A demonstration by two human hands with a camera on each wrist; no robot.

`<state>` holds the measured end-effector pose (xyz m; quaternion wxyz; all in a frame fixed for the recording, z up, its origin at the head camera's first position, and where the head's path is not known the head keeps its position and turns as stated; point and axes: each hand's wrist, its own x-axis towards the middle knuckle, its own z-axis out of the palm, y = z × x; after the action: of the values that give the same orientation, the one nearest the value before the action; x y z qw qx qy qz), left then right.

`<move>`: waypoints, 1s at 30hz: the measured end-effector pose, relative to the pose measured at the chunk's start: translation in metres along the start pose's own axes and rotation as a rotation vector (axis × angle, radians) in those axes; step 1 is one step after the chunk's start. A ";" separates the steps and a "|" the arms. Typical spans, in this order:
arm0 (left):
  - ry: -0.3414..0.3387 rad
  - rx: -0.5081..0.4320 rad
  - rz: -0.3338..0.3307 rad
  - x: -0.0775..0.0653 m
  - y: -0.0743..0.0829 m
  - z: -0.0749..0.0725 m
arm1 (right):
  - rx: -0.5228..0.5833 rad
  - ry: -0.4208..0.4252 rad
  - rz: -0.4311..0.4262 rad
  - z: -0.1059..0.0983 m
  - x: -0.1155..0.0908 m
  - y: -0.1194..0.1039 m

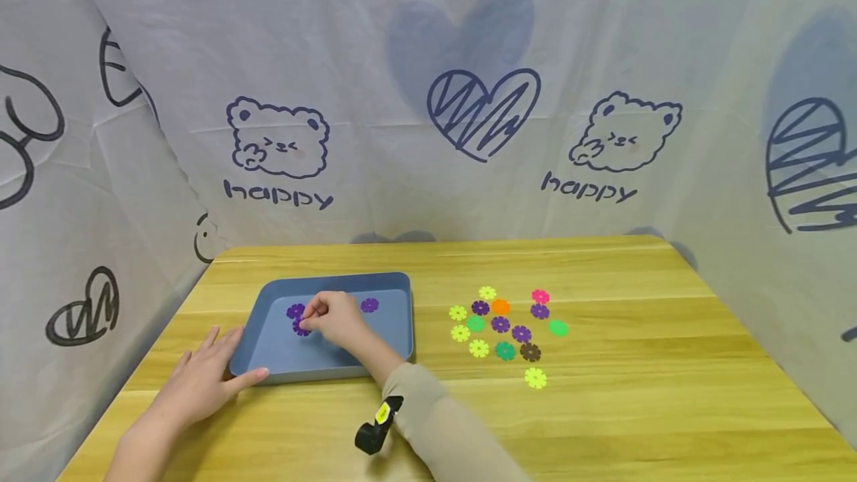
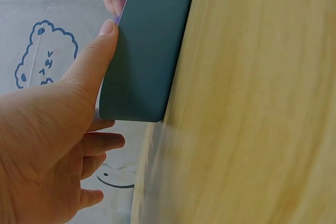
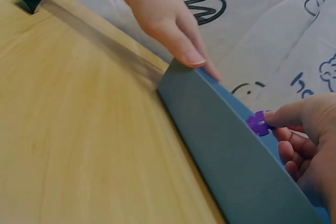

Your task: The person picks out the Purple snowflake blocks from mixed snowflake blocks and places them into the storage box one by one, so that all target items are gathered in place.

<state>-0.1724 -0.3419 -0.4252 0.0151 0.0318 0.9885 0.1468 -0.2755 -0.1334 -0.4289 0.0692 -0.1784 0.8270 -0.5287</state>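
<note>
Over the blue tray (image 1: 315,376), my right hand (image 1: 339,320) pinches a purple snowflake disc (image 3: 256,124) between thumb and fingers. Another purple snowflake disc (image 1: 294,311) lies in the tray just beyond those fingertips, and a third purple disc (image 1: 370,305) lies farther right inside it. My left hand (image 1: 201,384) is at the tray's near left corner, fingers straight and spread along the left side. Its thumb rests on the front rim, as the left wrist view also shows.
Right of the tray, several snowflake discs lie loose on the wooden table (image 1: 636,393): yellow (image 1: 535,378), purple (image 1: 521,334), green (image 1: 558,328), orange (image 1: 500,307), pink (image 1: 540,296) and brown (image 1: 530,352). A printed white cloth (image 1: 388,199) hangs behind and at both sides.
</note>
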 end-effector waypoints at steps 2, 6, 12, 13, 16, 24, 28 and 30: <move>0.002 0.001 0.002 -0.001 -0.001 0.000 | -0.019 0.006 0.033 0.008 0.002 0.000; 0.003 0.003 0.003 -0.001 -0.001 0.000 | -0.058 0.024 0.101 0.022 0.008 -0.002; 0.002 -0.003 0.008 0.000 0.004 0.000 | -0.150 0.063 0.201 0.030 0.015 -0.007; 0.002 -0.003 0.009 0.000 0.004 0.000 | -0.166 0.067 0.209 0.030 0.016 -0.008; 0.003 -0.004 0.009 0.000 0.004 0.000 | -0.197 0.076 0.220 0.031 0.016 -0.009; 0.005 -0.008 0.011 -0.002 0.003 -0.004 | -0.193 0.083 0.183 0.028 0.015 -0.012; 0.004 -0.010 0.010 -0.003 0.003 -0.004 | -0.178 0.050 0.120 0.019 0.010 -0.017; 0.004 -0.009 0.008 -0.004 0.003 -0.004 | -0.175 0.029 0.068 0.012 0.006 -0.018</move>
<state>-0.1688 -0.3408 -0.4201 0.0128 0.0355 0.9877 0.1516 -0.2733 -0.1527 -0.4170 0.0592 -0.1477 0.8765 -0.4543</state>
